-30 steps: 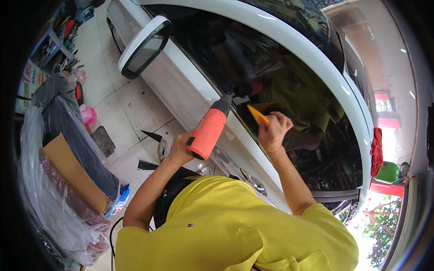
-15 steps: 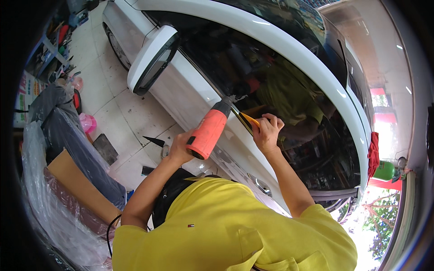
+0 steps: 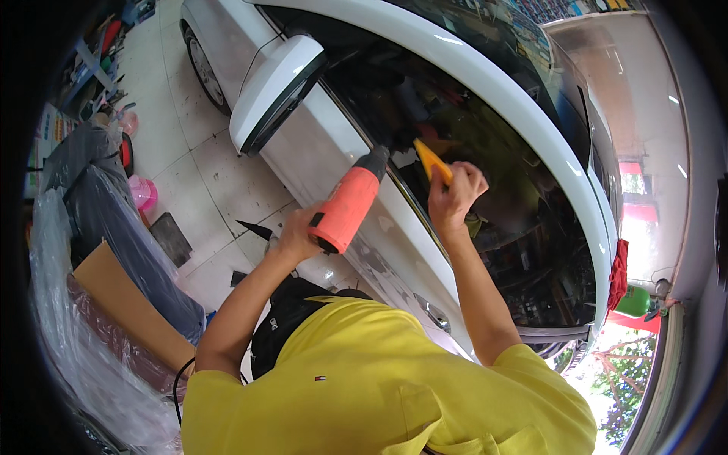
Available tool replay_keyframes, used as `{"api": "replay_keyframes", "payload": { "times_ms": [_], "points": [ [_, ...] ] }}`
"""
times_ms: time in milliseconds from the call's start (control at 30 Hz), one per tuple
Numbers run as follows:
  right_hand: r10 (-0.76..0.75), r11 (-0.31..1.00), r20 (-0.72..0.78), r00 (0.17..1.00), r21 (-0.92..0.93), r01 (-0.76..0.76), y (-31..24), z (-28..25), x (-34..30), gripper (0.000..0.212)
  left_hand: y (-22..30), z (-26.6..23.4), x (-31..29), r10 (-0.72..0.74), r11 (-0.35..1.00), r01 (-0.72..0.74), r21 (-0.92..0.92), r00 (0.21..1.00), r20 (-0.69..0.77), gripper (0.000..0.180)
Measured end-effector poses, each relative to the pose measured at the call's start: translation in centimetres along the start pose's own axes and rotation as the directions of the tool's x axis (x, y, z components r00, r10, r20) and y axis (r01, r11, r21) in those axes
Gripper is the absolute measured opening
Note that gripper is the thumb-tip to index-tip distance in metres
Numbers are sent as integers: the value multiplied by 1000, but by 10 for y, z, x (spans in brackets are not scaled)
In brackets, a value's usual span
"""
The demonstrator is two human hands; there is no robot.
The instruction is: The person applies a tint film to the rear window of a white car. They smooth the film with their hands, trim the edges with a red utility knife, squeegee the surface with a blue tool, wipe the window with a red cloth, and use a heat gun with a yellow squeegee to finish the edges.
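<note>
A red heat gun (image 3: 349, 205) with a black nozzle is gripped in my left hand (image 3: 298, 236). Its nozzle points at the lower edge of the dark side window (image 3: 523, 220) of a white car (image 3: 318, 144); whether it touches the glass I cannot tell. Pinched in my right hand (image 3: 457, 191) is a flat yellow squeegee (image 3: 433, 161), its pointed corner aimed up along the window. My right hand is over the glass, to the right of the nozzle, and its reflection shows in the pane.
The white side mirror (image 3: 277, 91) juts out ahead on the left. Plastic-wrapped seats or padding (image 3: 129, 220) and a brown cardboard sheet (image 3: 133, 311) stand at the left. A red cloth (image 3: 619, 274) and a green bottle (image 3: 634, 302) are at the far right. Tiled floor (image 3: 182, 182) lies beside the car.
My right hand has lifted the squeegee from the window's lower edge up and over the glass. The heat gun has shifted slightly up, and the view has turned a little.
</note>
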State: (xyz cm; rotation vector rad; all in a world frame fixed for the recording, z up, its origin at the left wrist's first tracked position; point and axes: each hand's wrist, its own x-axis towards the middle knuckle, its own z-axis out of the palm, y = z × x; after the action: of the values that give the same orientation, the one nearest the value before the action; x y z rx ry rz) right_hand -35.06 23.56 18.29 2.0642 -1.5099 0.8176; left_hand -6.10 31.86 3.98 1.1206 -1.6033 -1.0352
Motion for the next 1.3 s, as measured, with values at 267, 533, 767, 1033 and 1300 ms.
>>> {"api": "replay_keyframes", "payload": {
  "times_ms": [267, 533, 767, 1033, 1300],
  "points": [
    [-267, 963, 103, 958, 65, 261, -23, 26, 22, 17, -13, -18, 25, 82, 996, -83, -9, 991, -106, 50],
    [-289, 957, 203, 935, 56, 284, -34, 56, 47, 19, -35, -25, 35, 2, 1000, -2, -3, 993, -119, 50],
    [-283, 959, 130, 950, 18, 283, -50, 81, 75, 15, -50, -30, 48, -44, 998, 35, -51, 980, -194, 47],
    [-308, 951, 39, 951, 24, 307, -63, 111, 103, 16, -56, -36, 66, -87, 996, 87, -11, 970, -226, 41],
    [-316, 949, 16, 949, -14, 316, -81, 144, 127, 17, -50, -46, 54, -190, 976, 155, -156, 951, -246, 40]
  ]
}}
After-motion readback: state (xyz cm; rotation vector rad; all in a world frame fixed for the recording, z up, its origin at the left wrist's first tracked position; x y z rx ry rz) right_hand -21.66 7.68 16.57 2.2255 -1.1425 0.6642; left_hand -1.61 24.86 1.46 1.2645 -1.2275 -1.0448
